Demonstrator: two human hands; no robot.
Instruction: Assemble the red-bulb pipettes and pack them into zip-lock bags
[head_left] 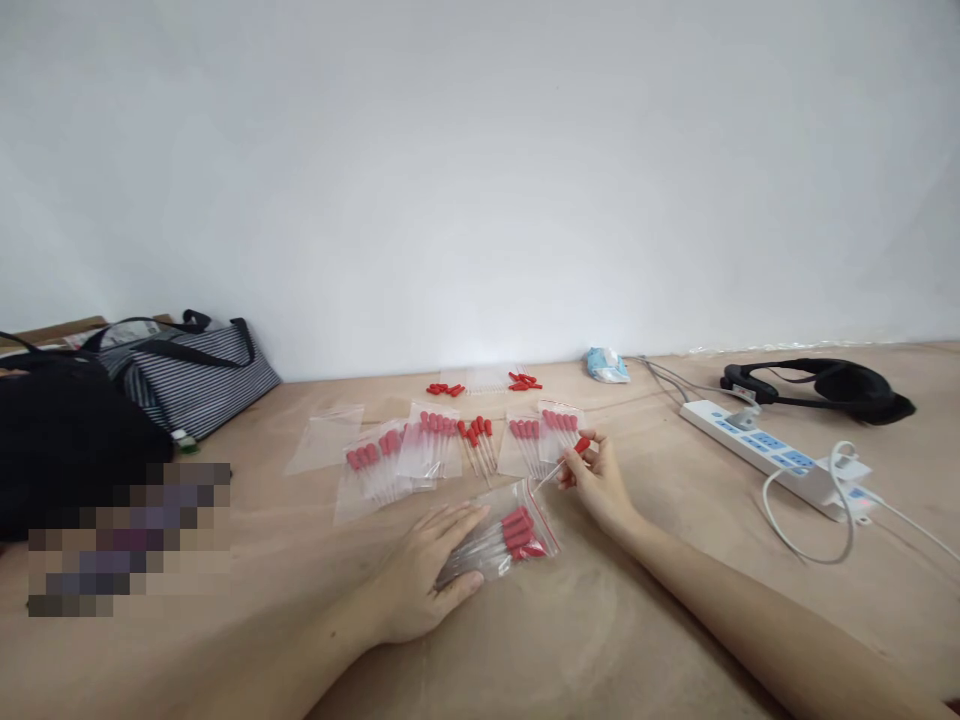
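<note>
A clear zip bag [499, 560] with several red-capped glass droppers [517, 530] in it lies at the front middle. My left hand [427, 570] rests on the bag's left part, fingers spread. In my right hand [598, 482] is one dropper by its red bulb [582, 444], its thin glass tip pointing down-left at the bag's upper right edge. Whether the tip is inside the bag I cannot tell. Behind are filled bags [375, 465] on the left, more filled bags [525, 450] on the right, and loose droppers [480, 445] between them.
Loose red bulbs [445, 389] and more bulbs [525, 382] lie near the wall. An unfilled bag [324, 438] is at left, by a striped bag [206, 375]. To the right are a blue-white packet [607, 365], a power strip [765, 450] with cables and a black headset [817, 388].
</note>
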